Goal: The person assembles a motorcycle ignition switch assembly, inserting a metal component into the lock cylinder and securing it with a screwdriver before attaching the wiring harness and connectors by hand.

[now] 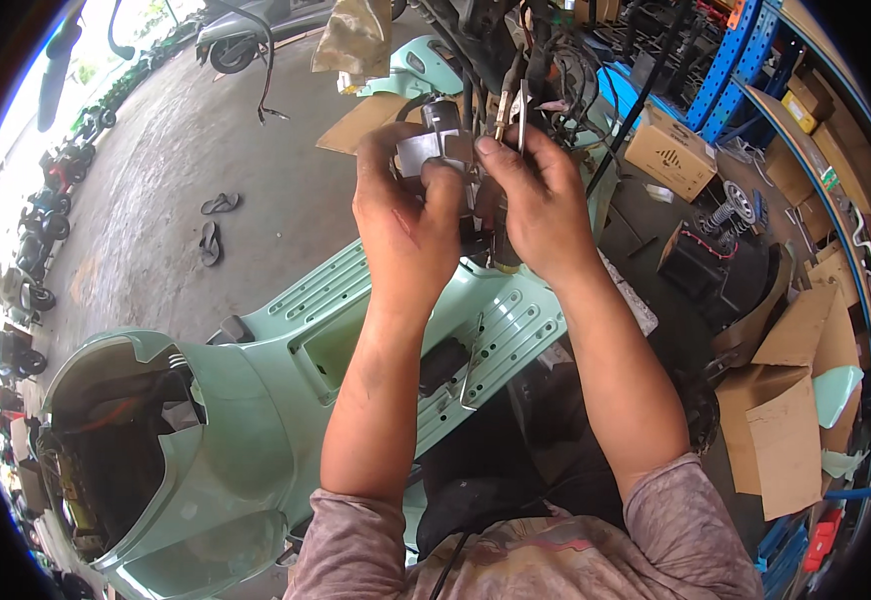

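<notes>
In the upper middle, my left hand [406, 205] is closed around a dark cylindrical part [442, 115] with a bright silvery face, its thumb pressed against the near side. Close beside it, my right hand [541, 195] pinches a slim metal tool [523, 115], its kind unclear, between thumb and fingers. A brass-coloured piece [505, 108] stands alongside that tool; whether they are joined I cannot tell. Black cables and hoses [546, 60] hang just beyond both hands. Beneath my forearms lies the mint-green scooter body [246, 400], with its ribbed footboard [521, 315]. My fingers hide much of the held part.
A screwdriver-like tool [474, 365] lies on the footboard. To the right are cardboard boxes [671, 150], a coil-spring shock absorber [731, 210] and blue shelving [731, 75]. Sandals [212, 243] rest on the concrete floor at left. Parked scooters [31, 255] line the far left.
</notes>
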A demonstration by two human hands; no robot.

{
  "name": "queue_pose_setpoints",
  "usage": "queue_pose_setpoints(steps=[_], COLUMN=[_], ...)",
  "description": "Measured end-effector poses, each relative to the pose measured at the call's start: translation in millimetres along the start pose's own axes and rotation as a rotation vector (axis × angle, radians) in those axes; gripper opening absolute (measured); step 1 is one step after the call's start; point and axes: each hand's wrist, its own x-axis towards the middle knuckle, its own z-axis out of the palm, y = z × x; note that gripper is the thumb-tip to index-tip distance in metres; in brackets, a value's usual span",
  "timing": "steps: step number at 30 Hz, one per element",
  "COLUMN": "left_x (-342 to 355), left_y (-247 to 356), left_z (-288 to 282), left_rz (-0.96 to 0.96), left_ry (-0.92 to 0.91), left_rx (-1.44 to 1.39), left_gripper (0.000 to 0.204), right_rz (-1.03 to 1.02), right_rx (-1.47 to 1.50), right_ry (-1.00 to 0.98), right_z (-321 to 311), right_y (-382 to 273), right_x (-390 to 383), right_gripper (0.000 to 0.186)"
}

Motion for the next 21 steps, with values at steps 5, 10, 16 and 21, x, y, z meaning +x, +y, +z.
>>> queue_pose_setpoints(steps=[5,10,16,21], left_x=[-6,-5,-1,1], left_y=[6,4,12,15], left_z=[6,2,2,2], left_rz=[0.017,-0.026,-0.024,-0.064], left_ry=[-0.002,0.004,0.022,0.03], left_rx=[0.113,0.092,0.154,0.1], left_gripper=[0.027,0.028,0.028,0.027], right_rz=[0.027,-0.053,-0.078,-0.048], right_rx=[0.019,-0.077,-0.092,0.011], right_ry=[0.044,0.069,0.024,-0.038], right_z=[-8,-4,-2,-2], right_y=[8,4,12,29], right_x=[-4,-6,4,14], right_gripper=[0.024,0.024,0.026,0.029])
